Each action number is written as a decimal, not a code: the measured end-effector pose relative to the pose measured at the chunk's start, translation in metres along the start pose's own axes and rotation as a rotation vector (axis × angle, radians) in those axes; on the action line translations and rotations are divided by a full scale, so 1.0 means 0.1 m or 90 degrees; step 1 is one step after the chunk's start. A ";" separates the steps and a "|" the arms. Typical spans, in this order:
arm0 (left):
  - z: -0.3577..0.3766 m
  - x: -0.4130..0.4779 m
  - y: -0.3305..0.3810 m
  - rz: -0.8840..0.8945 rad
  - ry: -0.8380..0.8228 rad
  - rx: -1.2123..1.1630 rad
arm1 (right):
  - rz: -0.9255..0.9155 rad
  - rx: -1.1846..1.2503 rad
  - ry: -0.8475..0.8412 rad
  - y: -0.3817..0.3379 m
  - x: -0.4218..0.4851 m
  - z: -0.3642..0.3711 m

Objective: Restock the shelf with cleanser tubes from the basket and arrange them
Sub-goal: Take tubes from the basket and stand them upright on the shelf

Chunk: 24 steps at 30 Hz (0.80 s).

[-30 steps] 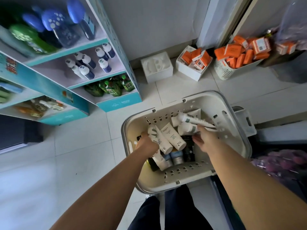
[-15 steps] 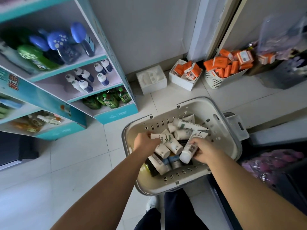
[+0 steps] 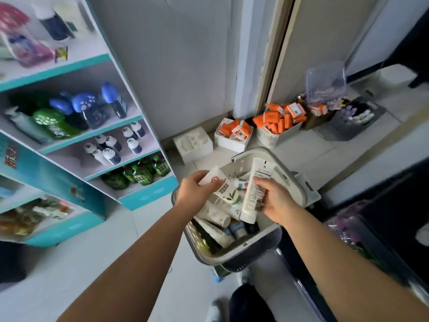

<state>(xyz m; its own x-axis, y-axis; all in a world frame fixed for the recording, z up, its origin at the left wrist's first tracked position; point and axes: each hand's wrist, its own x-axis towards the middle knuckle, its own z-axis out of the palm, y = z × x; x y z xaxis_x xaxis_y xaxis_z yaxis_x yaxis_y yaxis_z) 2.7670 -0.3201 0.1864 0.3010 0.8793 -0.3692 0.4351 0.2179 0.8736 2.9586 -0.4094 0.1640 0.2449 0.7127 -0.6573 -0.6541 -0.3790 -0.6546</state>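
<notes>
My left hand point(image 3: 197, 191) grips a tube point(image 3: 222, 184) near its flat end. My right hand point(image 3: 277, 201) curls round a second tube point(image 3: 249, 205), cap toward me. Both tubes are held over the basket point(image 3: 299, 182), where more tubes point(image 3: 214, 214) lie heaped, partly covered by my hands. The basket's left rim is hidden behind my left hand. The shelf point(image 3: 148, 196) on the left is blurred and cut off, and its bottles point(image 3: 109, 152) are unreadable. Orange boxes point(image 3: 276, 119) sit by the wall point(image 3: 185, 66) on pale floor tiles point(image 3: 92, 263). The dark mass point(image 3: 394, 205) on the right is perhaps a bin.
</notes>
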 end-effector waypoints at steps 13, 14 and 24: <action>0.23 -0.93 0.82 0.172 -0.176 -0.095 | -0.311 -0.107 0.066 -0.06 -1.59 -0.09; 0.29 -1.01 0.88 0.183 -0.202 -0.095 | -0.319 -0.099 0.061 -0.07 -1.71 -0.16; 1.14 -1.92 1.57 0.312 -0.437 -0.092 | -0.461 -0.011 0.202 -0.22 -2.94 -0.93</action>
<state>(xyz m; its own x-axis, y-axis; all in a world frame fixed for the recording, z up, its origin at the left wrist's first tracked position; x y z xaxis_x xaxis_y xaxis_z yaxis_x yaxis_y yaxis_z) 2.8746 -0.5027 0.3582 0.8947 0.4466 -0.0085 0.0230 -0.0270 0.9994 2.9677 -0.6653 0.3367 0.7996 0.5843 -0.1384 -0.2430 0.1042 -0.9644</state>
